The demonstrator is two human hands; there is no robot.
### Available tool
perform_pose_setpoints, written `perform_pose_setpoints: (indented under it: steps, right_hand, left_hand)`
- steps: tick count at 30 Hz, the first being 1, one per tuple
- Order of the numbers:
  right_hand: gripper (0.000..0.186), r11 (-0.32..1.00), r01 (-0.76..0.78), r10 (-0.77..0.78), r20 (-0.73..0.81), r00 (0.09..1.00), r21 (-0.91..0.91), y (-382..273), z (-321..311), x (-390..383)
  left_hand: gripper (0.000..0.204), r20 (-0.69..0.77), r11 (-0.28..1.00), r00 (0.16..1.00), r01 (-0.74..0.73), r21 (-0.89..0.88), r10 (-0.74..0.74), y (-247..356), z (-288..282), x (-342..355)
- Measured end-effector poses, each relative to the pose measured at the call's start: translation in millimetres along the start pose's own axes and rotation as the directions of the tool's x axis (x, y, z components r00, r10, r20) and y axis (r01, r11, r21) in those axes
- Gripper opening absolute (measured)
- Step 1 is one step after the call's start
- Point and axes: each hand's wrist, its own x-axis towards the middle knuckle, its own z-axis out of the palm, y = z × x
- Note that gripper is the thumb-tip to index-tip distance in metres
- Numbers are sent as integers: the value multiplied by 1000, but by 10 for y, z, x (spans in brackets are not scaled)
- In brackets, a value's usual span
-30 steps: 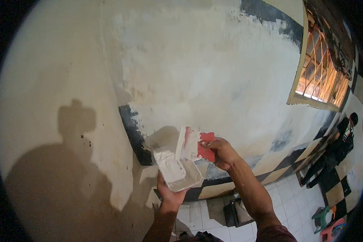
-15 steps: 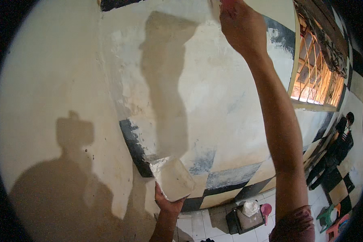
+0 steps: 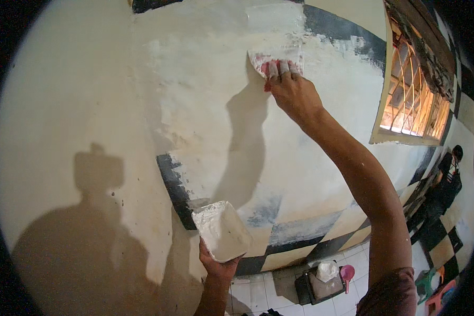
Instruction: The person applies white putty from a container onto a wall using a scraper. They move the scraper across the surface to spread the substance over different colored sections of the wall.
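My right hand grips a wide putty knife with a red handle, its fingers spread over the tool. The blade lies against the upper part of a wall smeared with white putty. Lower down, my left hand holds a pale tray from beneath, tilted toward me, with white putty coating its inside and rim. A whitish patch shows above the blade, beside a dark painted band.
A barred window is at the right. On the tiled floor stand a dark box with a white bundle on top and a pink dipper beside it. Further right are a person in dark clothes and a green stool.
My right hand has come down and to the left from the top edge, bringing the putty knife fully into view. The tray has shifted slightly left. The person at the right has moved a little.
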Motion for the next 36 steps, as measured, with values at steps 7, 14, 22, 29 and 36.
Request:
perform_pose_setpoints:
  steps: [7, 14, 22, 29, 36]
  right_hand:
    - [24, 766, -610, 502, 404, 765, 202, 850, -512, 614]
    - [36, 633, -769, 650, 475, 593, 93, 1259, -456, 1215]
    - [18, 712, -552, 513, 216, 831, 433, 84, 10, 1833]
    - [19, 756, -354, 332, 142, 932, 551, -795, -210, 2448]
    - [27, 928, -167, 203, -76, 976, 333, -700, 417, 2312]
  left_hand:
    - [67, 61, 1000, 998, -16, 23, 15, -67, 65, -74]
    - [69, -4, 999, 1000, -2, -40, 1, 27, 9, -111]
    - [66, 99, 994, 995, -22, -110, 33, 131, -216, -71]
    - [64, -33, 994, 998, -63, -89, 60, 194, -113, -70]
    - [70, 123, 970, 988, -67, -232, 98, 153, -275, -41]
